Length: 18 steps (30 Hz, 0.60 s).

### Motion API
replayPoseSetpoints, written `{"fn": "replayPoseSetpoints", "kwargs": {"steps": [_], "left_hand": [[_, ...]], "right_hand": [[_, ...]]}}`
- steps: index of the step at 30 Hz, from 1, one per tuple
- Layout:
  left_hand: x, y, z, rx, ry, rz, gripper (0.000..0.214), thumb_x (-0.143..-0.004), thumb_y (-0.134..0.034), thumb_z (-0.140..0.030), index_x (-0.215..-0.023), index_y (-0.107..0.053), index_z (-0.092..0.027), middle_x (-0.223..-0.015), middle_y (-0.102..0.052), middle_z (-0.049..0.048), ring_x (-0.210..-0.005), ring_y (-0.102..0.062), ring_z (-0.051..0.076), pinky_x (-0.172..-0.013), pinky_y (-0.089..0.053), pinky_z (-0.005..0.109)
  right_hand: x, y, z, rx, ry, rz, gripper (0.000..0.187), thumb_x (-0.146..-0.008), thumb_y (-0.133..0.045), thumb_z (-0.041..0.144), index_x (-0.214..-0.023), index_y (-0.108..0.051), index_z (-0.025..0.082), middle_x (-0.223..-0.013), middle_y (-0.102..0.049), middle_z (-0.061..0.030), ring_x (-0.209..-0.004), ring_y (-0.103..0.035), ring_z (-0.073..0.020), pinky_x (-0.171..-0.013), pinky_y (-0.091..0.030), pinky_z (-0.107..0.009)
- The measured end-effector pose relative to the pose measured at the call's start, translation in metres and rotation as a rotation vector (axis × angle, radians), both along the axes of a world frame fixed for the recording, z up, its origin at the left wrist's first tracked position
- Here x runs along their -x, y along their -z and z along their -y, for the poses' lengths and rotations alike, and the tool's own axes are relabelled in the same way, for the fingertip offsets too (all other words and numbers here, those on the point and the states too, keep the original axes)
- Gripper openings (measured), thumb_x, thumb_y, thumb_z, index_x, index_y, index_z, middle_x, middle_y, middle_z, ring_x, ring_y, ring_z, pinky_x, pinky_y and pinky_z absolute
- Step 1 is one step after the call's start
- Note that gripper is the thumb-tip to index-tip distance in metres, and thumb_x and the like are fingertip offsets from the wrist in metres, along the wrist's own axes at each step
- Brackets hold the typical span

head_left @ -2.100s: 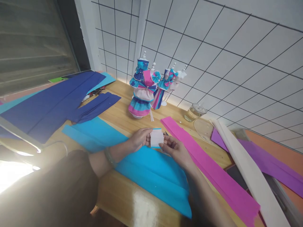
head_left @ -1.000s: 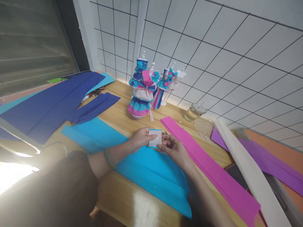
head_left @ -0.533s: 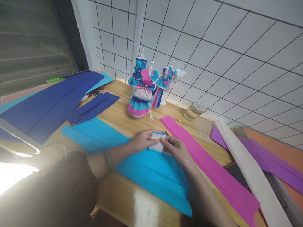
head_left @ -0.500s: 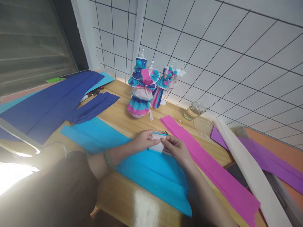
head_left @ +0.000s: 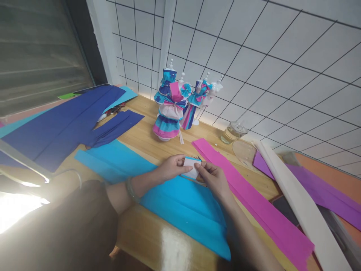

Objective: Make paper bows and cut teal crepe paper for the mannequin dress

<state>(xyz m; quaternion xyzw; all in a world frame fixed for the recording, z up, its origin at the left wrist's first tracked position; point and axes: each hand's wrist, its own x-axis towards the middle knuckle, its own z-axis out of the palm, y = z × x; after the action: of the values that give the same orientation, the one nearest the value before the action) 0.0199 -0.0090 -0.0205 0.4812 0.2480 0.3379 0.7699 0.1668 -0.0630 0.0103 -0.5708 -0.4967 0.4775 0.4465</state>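
Pretty bright, even light overall, but a blown-out white glare (head_left: 14,210) at the near left smears that corner into haze, the near table edge (head_left: 172,244) shows a shiny reflection, the wall tiles (head_left: 254,56) bend with wide-angle distortion, and the paper piece (head_left: 191,169) mid-frame looks sharp.
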Motion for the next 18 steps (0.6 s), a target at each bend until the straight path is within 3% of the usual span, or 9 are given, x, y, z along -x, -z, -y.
{"fn": "replayPoseSetpoints", "kwargs": {"steps": [10, 15, 18], "left_hand": [[0.0015, 0.0016, -0.0014, -0.011, -0.061, -0.068, 0.033, -0.058, -0.073, -0.028, -0.082, -0.058, -0.010, -0.081, -0.065, 0.0070, -0.075, -0.060, 0.016, -0.068, -0.045, 0.027], [0.0025, -0.0006, -0.0008, -0.045, -0.082, -0.094, 0.026, -0.061, -0.070, -0.028, -0.075, -0.058, -0.011, -0.067, -0.061, 0.0010, -0.059, -0.055, 0.009, -0.056, -0.042, 0.020], [0.0024, 0.0011, -0.0010, -0.047, -0.060, -0.089, 0.027, -0.061, -0.070, -0.028, -0.078, -0.058, -0.011, -0.070, -0.062, 0.0021, -0.062, -0.056, 0.010, -0.057, -0.042, 0.021]], "right_hand": [[0.0007, 0.0015, 0.0013, -0.006, -0.022, -0.026, 0.035, -0.072, -0.059, 0.045, -0.056, -0.046, 0.016, -0.045, -0.034, 0.0065, -0.039, -0.026, -0.0041, -0.039, -0.017, -0.020], [0.0012, 0.0046, -0.0003, 0.016, -0.031, -0.083, 0.030, -0.068, -0.063, 0.044, -0.070, -0.056, 0.015, -0.048, -0.039, 0.0061, -0.039, -0.029, -0.0044, -0.039, -0.018, -0.020], [0.0000, 0.0082, -0.0016, 0.032, -0.011, -0.071, 0.033, -0.066, -0.064, 0.047, -0.070, -0.056, 0.014, -0.047, -0.040, 0.0059, -0.039, -0.029, -0.0047, -0.039, -0.019, -0.020]]}}
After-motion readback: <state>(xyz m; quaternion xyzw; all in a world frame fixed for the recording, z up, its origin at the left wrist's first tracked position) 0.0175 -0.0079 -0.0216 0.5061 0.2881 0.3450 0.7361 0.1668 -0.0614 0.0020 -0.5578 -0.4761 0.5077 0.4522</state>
